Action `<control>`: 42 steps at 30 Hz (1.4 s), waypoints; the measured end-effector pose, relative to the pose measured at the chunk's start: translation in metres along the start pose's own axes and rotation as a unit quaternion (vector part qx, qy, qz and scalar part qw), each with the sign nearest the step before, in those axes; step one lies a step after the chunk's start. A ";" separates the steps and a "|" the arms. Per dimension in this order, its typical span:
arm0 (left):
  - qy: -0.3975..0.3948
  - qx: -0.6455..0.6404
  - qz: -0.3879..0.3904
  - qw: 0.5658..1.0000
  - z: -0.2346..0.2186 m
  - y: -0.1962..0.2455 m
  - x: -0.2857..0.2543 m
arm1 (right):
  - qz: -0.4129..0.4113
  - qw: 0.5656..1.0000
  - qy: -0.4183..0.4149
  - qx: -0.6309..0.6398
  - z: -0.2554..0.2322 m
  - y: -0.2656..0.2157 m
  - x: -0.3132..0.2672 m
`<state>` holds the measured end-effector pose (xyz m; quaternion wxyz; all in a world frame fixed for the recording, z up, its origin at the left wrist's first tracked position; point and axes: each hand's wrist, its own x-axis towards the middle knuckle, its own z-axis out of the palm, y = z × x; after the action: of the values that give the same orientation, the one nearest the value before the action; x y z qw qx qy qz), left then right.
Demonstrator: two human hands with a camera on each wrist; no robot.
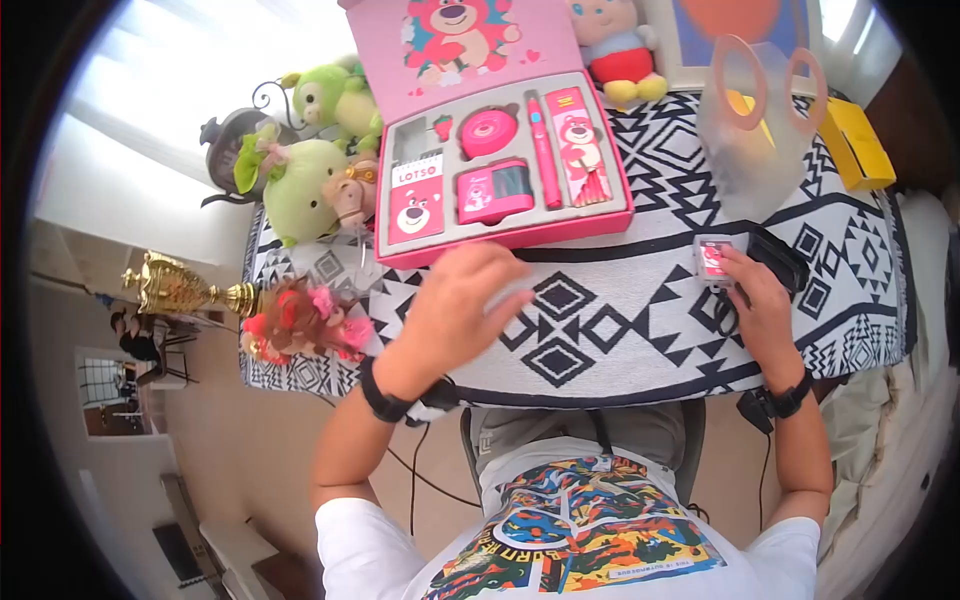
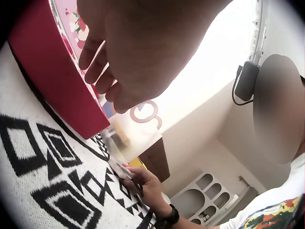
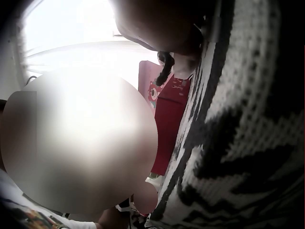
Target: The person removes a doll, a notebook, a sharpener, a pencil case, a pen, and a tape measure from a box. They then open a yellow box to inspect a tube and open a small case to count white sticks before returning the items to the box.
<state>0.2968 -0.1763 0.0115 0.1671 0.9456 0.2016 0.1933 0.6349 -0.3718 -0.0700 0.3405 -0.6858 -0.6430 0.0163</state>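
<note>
My left hand (image 1: 465, 310) is held above the table by the front edge of a pink gift box (image 1: 505, 238), fingers loosely extended with nothing in them. In the left wrist view the same left hand (image 2: 138, 52) hangs beside the box's red side wall (image 2: 57, 71). Over at the right, my right hand (image 1: 762, 305) grips a small clear case (image 1: 714, 258) with a pink bear picture, low over the cloth. A black strap (image 1: 725, 316) shows under these fingers. Right behind the hand lies a black open-looking object (image 1: 778, 258).
The gift box holds a pink notebook (image 1: 415, 205), a round pink item (image 1: 487, 131), a pink pencil sharpener (image 1: 495, 192) and a pink pen (image 1: 543, 155). Plush toys (image 1: 300, 190), a gold trophy (image 1: 185, 288), a clear bag (image 1: 755, 160) and a yellow box (image 1: 855, 145) stand around.
</note>
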 end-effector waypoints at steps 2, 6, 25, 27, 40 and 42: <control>0.000 0.017 -0.048 0.999 -0.023 -0.022 0.011 | -0.010 1.000 -0.021 -0.008 -0.001 -0.003 0.002; 0.001 0.120 -0.129 0.984 -0.053 -0.080 0.034 | 0.012 0.997 -0.075 -0.024 -0.009 -0.016 0.002; -0.186 0.191 -0.232 0.936 -0.065 -0.179 0.066 | 0.088 0.996 -0.023 0.001 -0.049 -0.038 -0.021; -0.178 0.195 -0.219 0.939 -0.065 -0.180 0.066 | 0.041 0.999 0.004 0.024 -0.046 -0.044 -0.022; -0.142 0.095 -0.250 0.953 -0.076 -0.181 0.075 | -0.088 0.981 -0.098 0.141 0.007 -0.115 0.031; -0.114 0.046 -0.250 0.960 -0.082 -0.179 0.073 | -0.147 0.975 -0.101 0.130 0.018 -0.121 0.044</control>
<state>0.2664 0.0302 0.0346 0.1879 0.8875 0.4199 0.0264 0.5285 -0.3321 -0.0061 0.3585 -0.5285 -0.7603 0.1189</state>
